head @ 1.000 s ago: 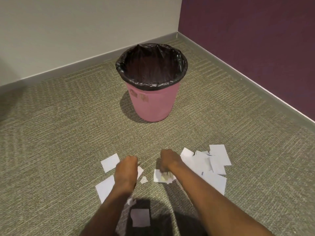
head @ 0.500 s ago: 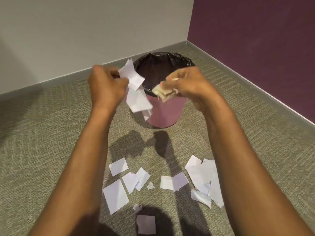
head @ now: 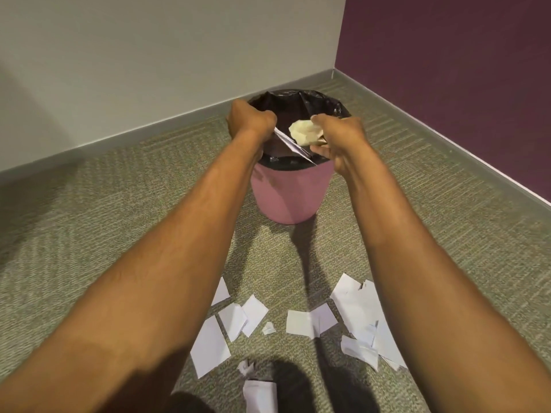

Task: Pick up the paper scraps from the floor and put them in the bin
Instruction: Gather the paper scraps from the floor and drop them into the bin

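A pink bin (head: 290,195) with a black liner stands on the carpet near the room's corner. Both my arms reach out over its mouth. My left hand (head: 249,119) is curled over the bin's left side, and a white paper scrap (head: 290,146) slants down from under it. My right hand (head: 337,135) hovers over the bin's right side with a crumpled yellowish scrap (head: 305,132) held in its curled fingers. Several white paper scraps (head: 308,321) lie on the carpet close to me, below my forearms.
Grey-green carpet (head: 89,219) covers the floor. A grey wall with a skirting board (head: 119,138) runs behind the bin, and a purple wall (head: 447,70) closes the right side. More scraps (head: 259,396) lie by my dark shadow at the bottom edge.
Both hands rose from the floor with scraps and have moved forward until they are over the bin's mouth. The white scraps under the left hand now hang lower, inside the rim.
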The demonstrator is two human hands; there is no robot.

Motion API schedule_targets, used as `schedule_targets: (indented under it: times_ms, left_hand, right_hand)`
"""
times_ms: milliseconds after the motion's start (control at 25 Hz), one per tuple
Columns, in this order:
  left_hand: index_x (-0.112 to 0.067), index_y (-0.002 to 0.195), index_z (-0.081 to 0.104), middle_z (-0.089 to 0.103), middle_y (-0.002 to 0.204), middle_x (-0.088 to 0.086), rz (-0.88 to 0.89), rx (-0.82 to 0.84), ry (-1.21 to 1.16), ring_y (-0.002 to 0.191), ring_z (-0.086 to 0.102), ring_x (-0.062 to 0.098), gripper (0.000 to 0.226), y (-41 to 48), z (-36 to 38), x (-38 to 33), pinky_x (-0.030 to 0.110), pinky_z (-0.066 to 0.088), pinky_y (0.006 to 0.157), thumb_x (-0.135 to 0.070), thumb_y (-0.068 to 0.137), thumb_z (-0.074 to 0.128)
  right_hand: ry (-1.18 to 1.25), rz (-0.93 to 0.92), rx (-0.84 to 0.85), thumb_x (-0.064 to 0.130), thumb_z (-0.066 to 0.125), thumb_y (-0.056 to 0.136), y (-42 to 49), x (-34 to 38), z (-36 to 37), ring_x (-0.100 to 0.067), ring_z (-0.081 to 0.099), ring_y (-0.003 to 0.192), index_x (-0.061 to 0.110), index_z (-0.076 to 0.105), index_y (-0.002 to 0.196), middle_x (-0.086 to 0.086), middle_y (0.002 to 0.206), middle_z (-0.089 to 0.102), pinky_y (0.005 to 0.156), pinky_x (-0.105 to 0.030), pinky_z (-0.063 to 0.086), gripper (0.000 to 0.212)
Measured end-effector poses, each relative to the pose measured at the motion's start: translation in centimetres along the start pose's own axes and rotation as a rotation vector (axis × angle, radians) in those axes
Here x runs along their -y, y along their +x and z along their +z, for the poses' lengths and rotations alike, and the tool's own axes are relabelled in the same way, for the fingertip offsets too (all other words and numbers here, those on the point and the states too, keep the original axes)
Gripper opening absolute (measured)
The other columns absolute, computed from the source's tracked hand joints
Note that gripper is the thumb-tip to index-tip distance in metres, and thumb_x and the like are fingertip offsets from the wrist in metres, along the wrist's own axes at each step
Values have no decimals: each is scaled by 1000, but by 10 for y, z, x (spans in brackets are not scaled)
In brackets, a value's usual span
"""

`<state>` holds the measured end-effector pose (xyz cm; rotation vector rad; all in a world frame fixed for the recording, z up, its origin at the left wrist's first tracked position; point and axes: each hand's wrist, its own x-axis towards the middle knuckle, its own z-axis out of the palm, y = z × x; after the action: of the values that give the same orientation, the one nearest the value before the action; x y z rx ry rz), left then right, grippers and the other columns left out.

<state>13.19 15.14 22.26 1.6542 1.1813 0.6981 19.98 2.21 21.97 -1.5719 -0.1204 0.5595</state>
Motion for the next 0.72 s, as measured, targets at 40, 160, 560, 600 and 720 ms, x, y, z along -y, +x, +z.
schedule_targets:
  times_ms: [40, 160, 560, 600, 720]
  left_hand:
    - [-2, 101, 65, 68, 93, 9, 5, -2, 4, 74, 64, 19, 30, 1, 1, 2, 23, 48, 48, -4, 72, 67]
    - [-6, 85, 65, 62, 78, 7, 21, -5, 11, 64, 61, 18, 12, 2, 4, 8, 21, 40, 41, -6, 74, 69]
    - [-14, 97, 65, 66, 101, 5, 78, -37, 72, 87, 65, 21, 30, 26, 12, 4, 34, 60, 75, 2, 71, 67]
    - [-16, 90, 65, 67, 97, 5, 93, -48, 57, 83, 67, 22, 25, 27, 10, 3, 35, 61, 74, -1, 70, 67]
    - [-19, 69, 60, 66, 71, 0, 163, -164, -44, 62, 65, 15, 12, 12, -7, 13, 29, 57, 59, -10, 76, 63]
  right_hand:
    - [12, 1, 2, 11, 69, 85, 1, 0, -1, -21, 70, 81, -2, 62, 112, -7, 94, 65, 58, -25, 59, 30]
    - [-3, -8, 3, 1, 65, 85, 2, 0, -3, -18, 62, 82, -5, 59, 114, -4, 93, 57, 78, -29, 61, 30]
    - [-163, -166, 103, -1, 57, 85, -25, 1, -19, -18, 64, 57, 4, 65, 81, -11, 72, 64, 60, -31, 60, 10]
    - [-164, -174, 115, 0, 57, 85, -26, 1, -22, -17, 62, 54, 3, 66, 83, -10, 70, 64, 55, -29, 57, 10]
    - [-242, -144, 207, 3, 59, 86, -30, -7, -35, -14, 54, 46, 0, 69, 91, -8, 64, 62, 45, -25, 46, 11]
